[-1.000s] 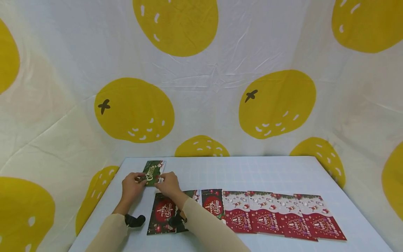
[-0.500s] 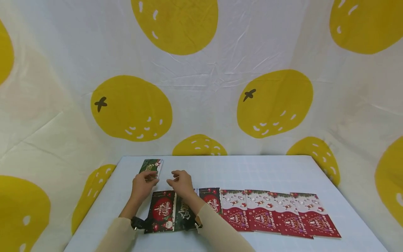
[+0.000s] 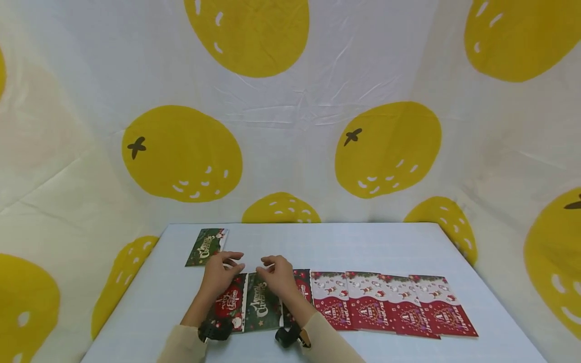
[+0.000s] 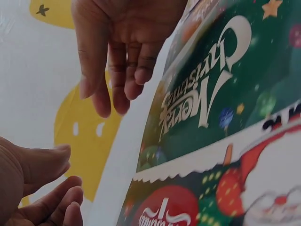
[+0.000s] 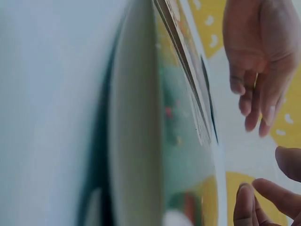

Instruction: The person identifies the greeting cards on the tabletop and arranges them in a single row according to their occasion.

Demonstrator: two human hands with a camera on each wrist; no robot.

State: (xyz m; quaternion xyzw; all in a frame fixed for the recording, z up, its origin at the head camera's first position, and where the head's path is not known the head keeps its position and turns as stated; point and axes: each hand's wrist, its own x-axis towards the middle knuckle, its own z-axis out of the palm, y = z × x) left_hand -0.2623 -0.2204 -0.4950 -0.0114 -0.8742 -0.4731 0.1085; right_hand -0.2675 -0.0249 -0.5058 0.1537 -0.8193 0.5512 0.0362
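Head view takes in a white cloth (image 3: 290, 151) printed with yellow fruit, standing behind and around a pale desk (image 3: 336, 247). Along the nearer part of that desk lie seven Christmas cards in a row: from the left, a dark card (image 3: 236, 305) with a red roundel, a green "Merry Christmas" card (image 3: 262, 310), a second dark card (image 3: 303, 285), then four red-and-white cards (image 3: 333, 308), some lapping their neighbours.

One more green card (image 3: 203, 248) lies flat by itself at the far left. From this layout, I judge that card to be placed and the seven in the row left to handle; the row's green card, matching the lone one, seems the likeliest next.

For room, the lone card sits near the desk's far and left edges, so there is little space on those sides; to its right, a broad bare stretch runs behind the row. The row's right end keeps off the desk's right edge.

The left hand (image 3: 221, 269) is beside the lone card's near right corner, the right hand (image 3: 278, 275) over the row's green and dark cards. Both have fingers loosely bent, thumbs apart, holding nothing. Black straps (image 3: 215, 329) circle the wrists.
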